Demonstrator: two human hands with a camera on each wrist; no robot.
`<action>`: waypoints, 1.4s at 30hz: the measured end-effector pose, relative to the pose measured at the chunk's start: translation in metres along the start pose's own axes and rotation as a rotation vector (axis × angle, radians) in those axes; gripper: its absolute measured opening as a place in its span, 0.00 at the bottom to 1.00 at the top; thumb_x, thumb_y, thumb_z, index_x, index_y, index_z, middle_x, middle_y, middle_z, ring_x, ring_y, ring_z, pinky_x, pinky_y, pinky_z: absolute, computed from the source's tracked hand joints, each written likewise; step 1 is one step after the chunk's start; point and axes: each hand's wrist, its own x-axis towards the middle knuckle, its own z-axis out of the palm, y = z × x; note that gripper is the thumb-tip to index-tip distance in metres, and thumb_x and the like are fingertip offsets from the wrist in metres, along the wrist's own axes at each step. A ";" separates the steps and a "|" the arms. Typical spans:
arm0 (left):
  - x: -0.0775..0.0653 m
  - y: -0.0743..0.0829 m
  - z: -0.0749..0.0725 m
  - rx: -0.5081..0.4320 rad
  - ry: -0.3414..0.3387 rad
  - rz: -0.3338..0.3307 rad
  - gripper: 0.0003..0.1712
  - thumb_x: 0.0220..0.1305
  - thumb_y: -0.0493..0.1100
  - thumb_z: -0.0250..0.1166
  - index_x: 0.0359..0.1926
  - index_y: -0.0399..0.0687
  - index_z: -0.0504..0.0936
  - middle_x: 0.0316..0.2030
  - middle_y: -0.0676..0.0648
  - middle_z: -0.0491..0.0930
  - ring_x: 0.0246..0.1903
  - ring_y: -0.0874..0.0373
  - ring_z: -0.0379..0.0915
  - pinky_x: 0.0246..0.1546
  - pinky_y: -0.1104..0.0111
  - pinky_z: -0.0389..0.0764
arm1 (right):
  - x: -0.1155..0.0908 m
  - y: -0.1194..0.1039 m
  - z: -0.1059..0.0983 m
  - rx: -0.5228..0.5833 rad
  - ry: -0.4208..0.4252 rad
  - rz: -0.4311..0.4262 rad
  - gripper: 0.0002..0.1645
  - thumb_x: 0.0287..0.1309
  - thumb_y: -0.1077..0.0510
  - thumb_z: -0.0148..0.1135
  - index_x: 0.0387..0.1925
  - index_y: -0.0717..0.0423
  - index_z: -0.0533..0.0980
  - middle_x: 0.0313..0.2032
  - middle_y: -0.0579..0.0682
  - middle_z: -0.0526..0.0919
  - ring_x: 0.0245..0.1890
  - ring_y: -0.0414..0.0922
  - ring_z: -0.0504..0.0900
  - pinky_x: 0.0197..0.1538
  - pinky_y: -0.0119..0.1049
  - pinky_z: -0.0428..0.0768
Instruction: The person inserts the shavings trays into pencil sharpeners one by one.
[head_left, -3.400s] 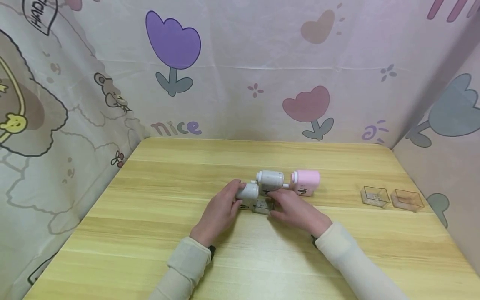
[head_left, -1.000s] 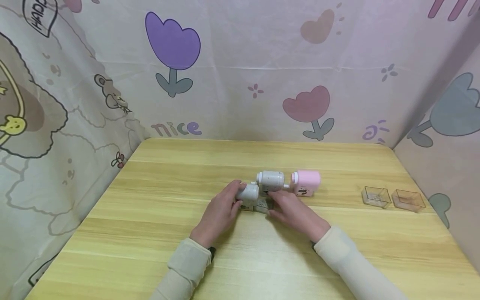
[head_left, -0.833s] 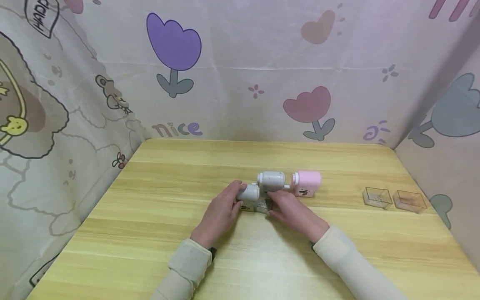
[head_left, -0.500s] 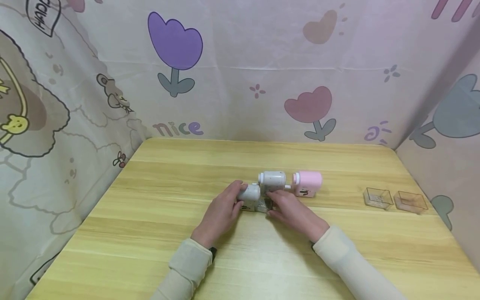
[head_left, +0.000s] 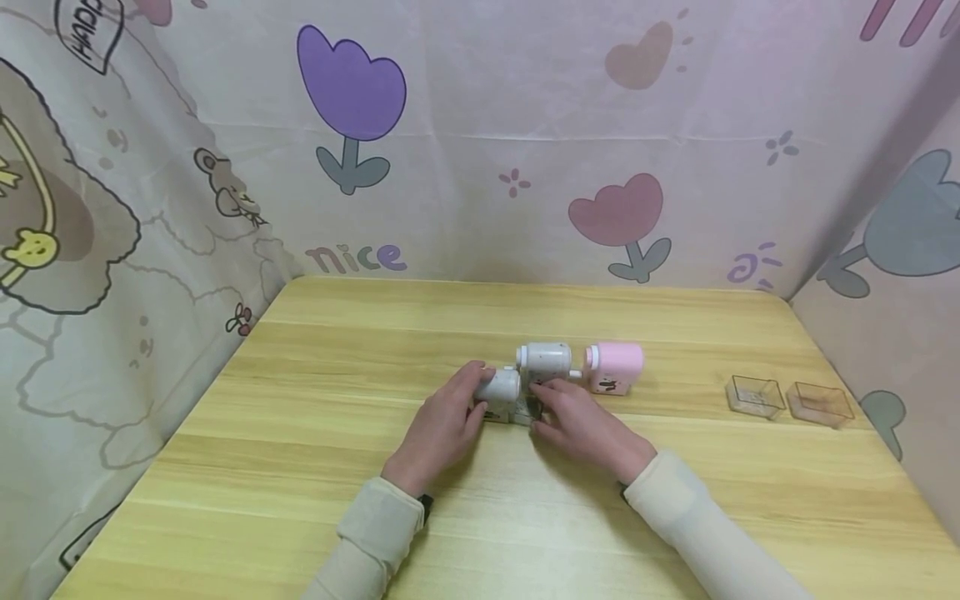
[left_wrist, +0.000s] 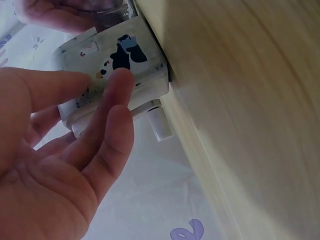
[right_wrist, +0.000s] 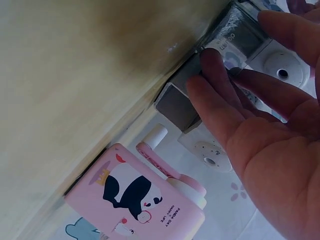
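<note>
My left hand (head_left: pixel 442 427) grips a speckled white pencil sharpener (head_left: pixel 501 386) standing on the table. In the left wrist view, a dark cartoon figure marks the sharpener's side, and its crank handle (left_wrist: pixel 160 123) sticks out. My right hand (head_left: pixel 588 427) pinches a small clear drawer (right_wrist: pixel 240 32) against the sharpener's right end, low by the tabletop. How deep the drawer sits is hidden by the fingers. Just behind stands a second speckled white sharpener (head_left: pixel 546 357); in the right wrist view its drawer slot (right_wrist: pixel 176 107) gapes open.
A pink panda sharpener (head_left: pixel 617 367) stands right of the second white one. Farther right on the wooden table (head_left: pixel 300 492) lie a greyish clear drawer (head_left: pixel 754 397) and an orange-tinted drawer (head_left: pixel 819 405). A patterned cloth (head_left: pixel 465 92) hangs behind.
My right hand has shifted slightly left with the clear drawer, and less of the drawer shows beside the held sharpener. My left hand keeps its grip; the other sharpeners and drawers stay put.
</note>
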 end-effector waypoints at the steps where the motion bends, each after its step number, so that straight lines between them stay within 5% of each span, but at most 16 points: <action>1: 0.000 0.000 0.000 0.002 -0.003 0.000 0.24 0.65 0.38 0.60 0.61 0.54 0.67 0.58 0.52 0.72 0.55 0.57 0.71 0.55 0.64 0.72 | 0.000 0.000 0.000 0.000 -0.001 0.001 0.33 0.56 0.55 0.64 0.58 0.71 0.68 0.52 0.63 0.76 0.52 0.54 0.76 0.56 0.45 0.75; 24: -0.001 0.000 0.000 -0.016 0.000 0.008 0.25 0.65 0.37 0.60 0.61 0.52 0.67 0.59 0.51 0.71 0.57 0.55 0.71 0.57 0.65 0.71 | 0.000 0.000 0.000 0.040 0.003 0.027 0.35 0.53 0.56 0.68 0.59 0.70 0.68 0.52 0.62 0.77 0.53 0.55 0.76 0.58 0.46 0.73; 42: -0.001 -0.002 0.000 -0.081 0.021 0.078 0.22 0.64 0.34 0.60 0.58 0.49 0.68 0.53 0.51 0.73 0.52 0.58 0.72 0.55 0.69 0.72 | -0.001 0.001 -0.001 0.036 0.005 0.006 0.33 0.55 0.57 0.66 0.59 0.69 0.69 0.52 0.61 0.77 0.52 0.53 0.77 0.56 0.44 0.75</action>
